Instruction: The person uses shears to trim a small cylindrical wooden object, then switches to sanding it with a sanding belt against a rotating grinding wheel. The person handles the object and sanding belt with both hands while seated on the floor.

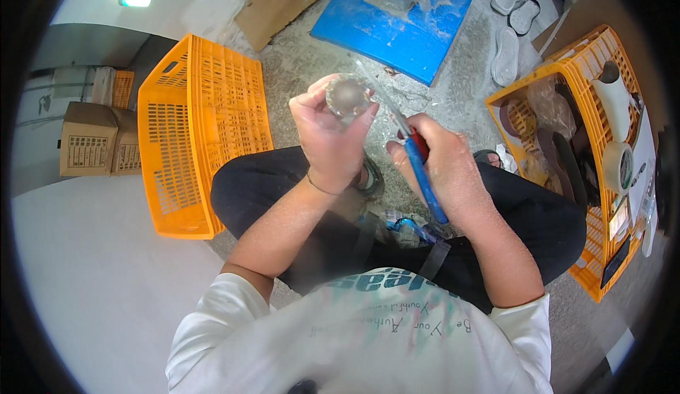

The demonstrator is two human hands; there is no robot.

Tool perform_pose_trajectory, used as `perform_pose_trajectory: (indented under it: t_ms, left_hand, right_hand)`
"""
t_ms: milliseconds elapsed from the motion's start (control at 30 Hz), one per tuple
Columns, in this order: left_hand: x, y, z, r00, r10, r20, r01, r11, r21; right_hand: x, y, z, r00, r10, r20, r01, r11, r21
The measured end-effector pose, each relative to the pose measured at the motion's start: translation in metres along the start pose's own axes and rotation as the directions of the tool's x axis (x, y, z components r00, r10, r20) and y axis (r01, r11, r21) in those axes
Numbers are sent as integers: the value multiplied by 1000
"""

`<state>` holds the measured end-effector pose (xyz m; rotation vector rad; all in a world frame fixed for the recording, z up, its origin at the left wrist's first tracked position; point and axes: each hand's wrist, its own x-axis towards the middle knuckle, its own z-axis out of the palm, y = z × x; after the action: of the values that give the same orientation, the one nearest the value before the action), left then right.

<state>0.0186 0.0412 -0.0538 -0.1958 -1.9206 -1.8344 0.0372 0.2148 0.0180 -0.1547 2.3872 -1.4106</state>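
My left hand (331, 133) is closed round the edge of a round, greyish, glassy-looking piece (348, 96). Its rim looks rough, and my thumb and fingers hide part of it. Just to the right, my right hand (445, 159) grips a long, narrow metal tool with a blue and red handle (423, 181). The tool's metal length slants up and left, its far end close to the right side of the round piece. Whether the two touch, I cannot tell; the tool's exact kind is also unclear.
An orange plastic crate (202, 139) stands at my left, with cardboard boxes (92, 139) beyond it. On the floor ahead lies a dusty blue board (397, 22). At my right, another orange crate (602, 252) holds assorted items, with a tape roll (618, 167) on it.
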Motion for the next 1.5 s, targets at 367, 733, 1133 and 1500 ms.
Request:
perform_pose_trajectory:
  t_ms: [367, 733, 1133, 1500]
  left_hand:
    - [0, 1, -7, 996, 4, 85, 1, 998, -57]
    - [-3, 6, -3, 995, -33, 96, 43, 994, -104]
    - [2, 20, -8, 939, -215, 267, 211, 976, 43]
    - [5, 10, -2, 978, -16, 210, 28, 998, -52]
  right_hand:
    - [-4, -1, -4, 987, -163, -6, 156, 954, -256]
    - [-1, -2, -14, 999, -21, 35, 28, 977, -209]
    - [-7, -1, -12, 988, -155, 18, 153, 940, -306]
    - [-11, -2, -4, 979, -205, -8, 191, 924, -332]
